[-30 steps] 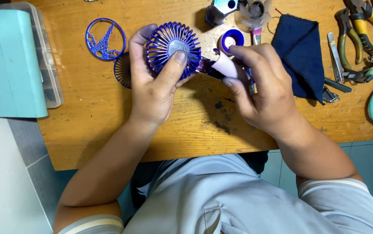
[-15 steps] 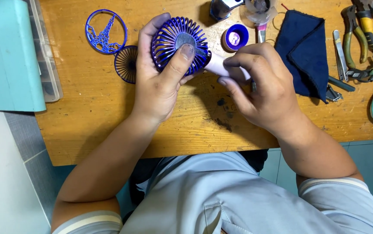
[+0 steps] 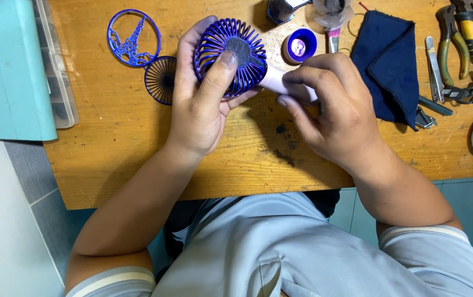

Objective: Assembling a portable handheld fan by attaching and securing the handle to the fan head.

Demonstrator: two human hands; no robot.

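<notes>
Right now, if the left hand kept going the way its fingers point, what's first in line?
The left hand points up-frame, holding the blue fan cage. Beyond it, probably the dark object at the table's far edge, though depth is unclear.

Blue fan cage (image 3: 229, 55) in left hand (image 3: 201, 104), right hand (image 3: 330, 110) on its pale handle (image 3: 274, 80)

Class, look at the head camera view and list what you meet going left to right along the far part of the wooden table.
Teal case → round blue openwork disc → dark ribbed fan grille → left hand holding the blue fan cage → small blue cap → right hand → navy cloth → yellow-handled pliers.
</notes>
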